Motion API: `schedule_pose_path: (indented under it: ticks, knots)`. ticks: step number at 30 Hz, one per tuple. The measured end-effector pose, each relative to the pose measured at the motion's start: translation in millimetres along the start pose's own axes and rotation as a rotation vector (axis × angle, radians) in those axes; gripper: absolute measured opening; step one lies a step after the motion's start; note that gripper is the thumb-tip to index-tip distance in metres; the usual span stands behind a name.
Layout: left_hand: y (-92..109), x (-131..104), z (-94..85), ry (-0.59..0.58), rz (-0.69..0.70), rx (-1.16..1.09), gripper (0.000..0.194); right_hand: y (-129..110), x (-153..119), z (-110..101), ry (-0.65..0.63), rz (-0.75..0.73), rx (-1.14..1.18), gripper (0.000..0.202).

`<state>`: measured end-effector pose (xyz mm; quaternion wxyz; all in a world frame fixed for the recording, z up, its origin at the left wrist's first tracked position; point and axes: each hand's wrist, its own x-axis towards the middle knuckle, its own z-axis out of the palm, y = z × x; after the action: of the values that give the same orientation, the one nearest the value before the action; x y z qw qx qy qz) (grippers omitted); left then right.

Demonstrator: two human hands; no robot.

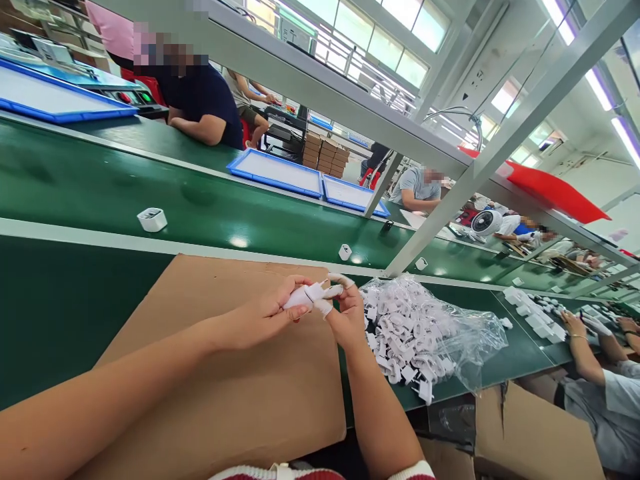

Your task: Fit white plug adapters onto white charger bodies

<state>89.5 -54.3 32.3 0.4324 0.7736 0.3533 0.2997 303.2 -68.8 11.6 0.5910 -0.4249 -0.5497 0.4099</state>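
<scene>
Above the cardboard sheet (235, 393), my left hand (273, 310) is closed around a white charger (299, 298), its body tilted up to the right. My right hand (346, 310), with white covers on its fingertips, pinches a white plug piece (315, 291) at the charger's upper end. Whether that piece is fully seated on the body I cannot tell. Just right of my right hand lies a heap of loose white plug pieces (407, 333), partly inside a clear plastic bag (467, 333).
A green conveyor belt (280, 230) carries several white chargers, one (153, 219) at left, another (345, 252) nearer the middle. A grey metal post (445, 207) slants up at right. Blue-rimmed trays (274, 195) stand beyond. At right, a co-worker's hands (575, 325) are beside white pieces.
</scene>
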Motion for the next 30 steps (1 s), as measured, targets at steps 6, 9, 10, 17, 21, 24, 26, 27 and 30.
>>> schedule_pose_path:
  ticks: [6,9,10,17,21,24,26,27,30]
  knots:
    - [10,-5,-13.0,-0.149,0.04,0.306,0.066,-10,4,2,-0.133,0.269,0.177,0.043]
    - [15,-8,-16.9,-0.185,0.026,0.378,0.07,-11,1,5,-0.133,0.292,0.141,0.042]
    - [17,-8,-17.7,-0.192,0.022,0.398,0.07,-11,-1,7,-0.122,0.28,0.113,0.041]
    - [25,-11,-16.6,-0.247,0.042,0.47,0.07,-8,-7,6,-0.113,0.155,-0.003,0.028]
    - [22,-10,-19.5,-0.266,0.043,0.439,0.07,-2,-7,6,-0.163,0.18,0.045,0.033]
    - [11,-6,-19.6,-0.281,0.036,0.377,0.07,8,-3,10,-0.168,0.207,0.041,0.037]
    - [-4,0,-15.6,-0.261,0.039,0.291,0.069,15,3,11,-0.145,0.223,-0.005,0.041]
    - [-13,4,-12.7,-0.246,0.034,0.238,0.067,17,7,10,-0.131,0.237,-0.041,0.043]
    - [-44,25,-6.6,-0.139,-0.044,0.128,0.061,12,18,-7,-0.073,0.226,-0.314,0.053]
